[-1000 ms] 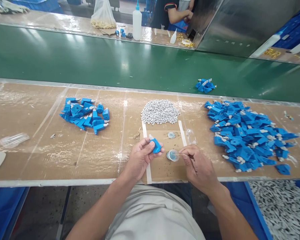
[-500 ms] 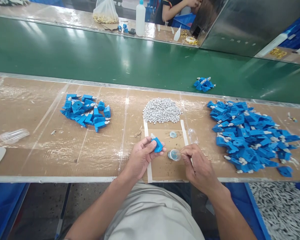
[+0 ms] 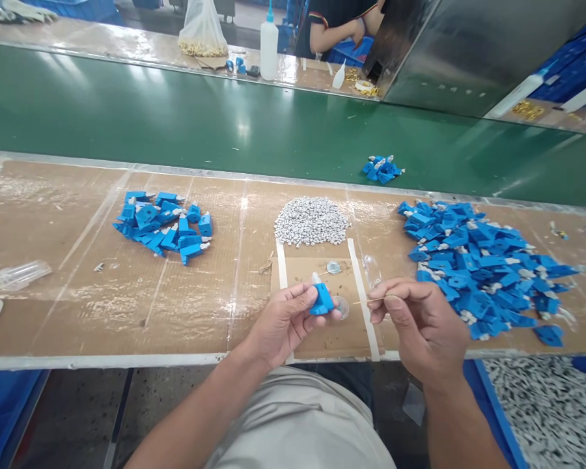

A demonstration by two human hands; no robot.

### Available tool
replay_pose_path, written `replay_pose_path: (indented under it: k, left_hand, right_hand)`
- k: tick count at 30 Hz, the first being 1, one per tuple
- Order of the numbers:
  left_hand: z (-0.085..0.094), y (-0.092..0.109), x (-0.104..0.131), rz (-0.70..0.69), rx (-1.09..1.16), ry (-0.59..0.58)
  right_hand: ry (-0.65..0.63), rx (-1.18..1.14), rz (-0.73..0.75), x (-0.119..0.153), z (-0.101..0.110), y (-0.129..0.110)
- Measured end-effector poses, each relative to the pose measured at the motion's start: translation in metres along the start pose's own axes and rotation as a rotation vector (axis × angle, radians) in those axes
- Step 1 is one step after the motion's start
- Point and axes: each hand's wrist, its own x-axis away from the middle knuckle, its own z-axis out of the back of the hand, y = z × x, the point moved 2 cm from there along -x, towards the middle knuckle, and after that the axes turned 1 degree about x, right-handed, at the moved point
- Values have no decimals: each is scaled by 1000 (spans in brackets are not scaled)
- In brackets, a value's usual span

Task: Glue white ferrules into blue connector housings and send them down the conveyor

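My left hand (image 3: 286,319) grips a blue plastic part (image 3: 322,299) with a pale tip pointing up, pinched between thumb and fingers. In my right hand (image 3: 422,322) a thin stick (image 3: 364,301) is pinched, its end pointing left toward the blue part but apart from it. Partly hidden behind my left fingertips stands a small clear cup (image 3: 342,307). Just beyond it lies a small round lid or dish (image 3: 333,268) with another thin stick against it. A pile of small grey-white pieces (image 3: 312,221) sits farther back.
Blue parts form a small heap (image 3: 163,225) at left and a large heap (image 3: 473,260) at right. A few more (image 3: 383,169) lie on the green belt (image 3: 176,124). Clear plastic cups (image 3: 21,275) lie far left. A bin of grey pieces (image 3: 542,410) stands lower right. Another person's arm (image 3: 334,38) shows across the belt.
My right hand has lifted the stick away from the cup and moved right. My left hand has shifted slightly right with the blue part, now partly covering the cup. The view has tilted slightly.
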Motion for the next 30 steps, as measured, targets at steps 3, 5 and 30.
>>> replay_pose_path:
  k: [3,5,30]
  left_hand:
    - [-8,-4,1,41,-6,-21]
    - [-11,-5,1,57,-31,-37]
    - [-12,-7,2,83,-60,-75]
  right_hand:
    - [55,-39,59,-9,-4,-18]
    - [71,-57,102,-14,-8,-27]
    - [-42,129,196,-16,-21,-17]
